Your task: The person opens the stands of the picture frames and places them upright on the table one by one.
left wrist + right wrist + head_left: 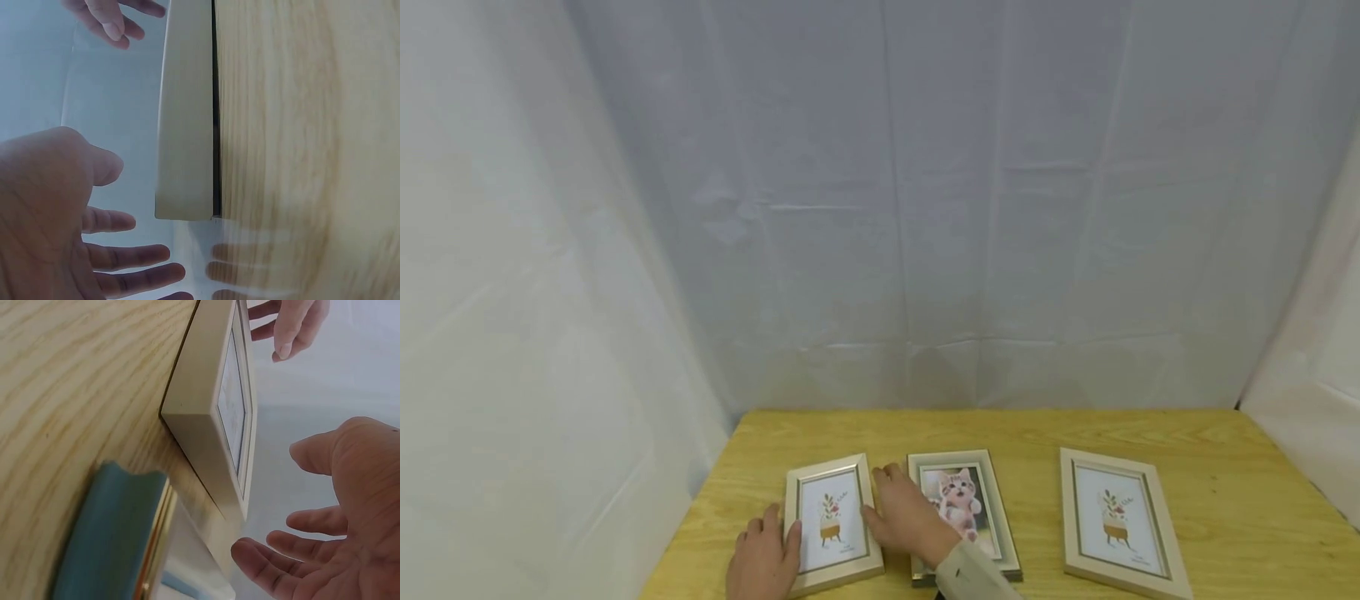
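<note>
A cream picture frame [845,575] with a potted-plant print lies face up on the wooden table, between the two hands. My left hand [763,557] is at its left side, fingers relaxed and pointing forward. At its right side is my right hand [907,515], its thumb by the frame's right edge and its forearm crossing over a second picture frame [997,502] with a kitten photo. Both wrist views show loosely spread fingers with nothing held: the left hand [69,219] beside the cream frame's side [185,125], the right hand [337,531] near the cream frame's corner [194,419].
Further right on the wooden table [1225,483] lies another cream frame [1071,517] with the same plant print, tilted slightly. White sheeting [925,208] hangs behind the table and along both sides. The kitten frame's blue-green edge [112,531] shows close in the right wrist view.
</note>
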`<state>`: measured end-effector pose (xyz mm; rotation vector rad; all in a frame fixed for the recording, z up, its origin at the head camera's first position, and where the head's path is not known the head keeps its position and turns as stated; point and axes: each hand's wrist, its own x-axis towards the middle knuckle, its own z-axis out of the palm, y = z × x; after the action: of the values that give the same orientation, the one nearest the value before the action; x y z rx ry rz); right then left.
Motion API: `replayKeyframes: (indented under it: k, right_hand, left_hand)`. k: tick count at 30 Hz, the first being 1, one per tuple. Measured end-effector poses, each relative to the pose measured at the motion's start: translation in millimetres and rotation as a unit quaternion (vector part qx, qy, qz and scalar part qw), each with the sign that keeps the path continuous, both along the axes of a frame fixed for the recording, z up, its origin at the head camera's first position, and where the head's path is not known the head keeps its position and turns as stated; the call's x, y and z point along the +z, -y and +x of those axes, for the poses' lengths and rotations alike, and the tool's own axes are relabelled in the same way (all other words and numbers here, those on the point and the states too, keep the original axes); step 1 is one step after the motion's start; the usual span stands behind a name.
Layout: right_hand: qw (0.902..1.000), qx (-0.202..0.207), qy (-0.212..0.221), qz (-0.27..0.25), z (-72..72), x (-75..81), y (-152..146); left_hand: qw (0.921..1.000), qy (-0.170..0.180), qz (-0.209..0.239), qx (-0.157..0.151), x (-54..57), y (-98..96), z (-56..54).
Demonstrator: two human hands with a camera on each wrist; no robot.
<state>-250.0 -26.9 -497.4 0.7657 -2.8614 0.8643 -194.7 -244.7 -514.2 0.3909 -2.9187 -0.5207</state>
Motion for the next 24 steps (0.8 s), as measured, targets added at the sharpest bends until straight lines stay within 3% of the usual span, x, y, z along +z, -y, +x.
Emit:
replayKeyframes:
  k: [10,17,24]
  right_hand:
    - [0.9998,-0.001,0.018,0.011,4.8,-2.3,8.5]
    - [0.9961,-0.002,0.075,-0.045,4.8,-2.4,12.2]
    - [0.9944,-0.014,0.084,-0.062,3.7,-4.6,15.3]
  left_hand:
    - [0.9991,0.035,0.019,0.015,-1.0,-1.4,-2.0]
    - [0.9988,0.032,0.022,0.030,1.1,-3.7,-1.7]
    - [0.9983,0.035,0.019,0.041,2.2,-6.4,-1.8]
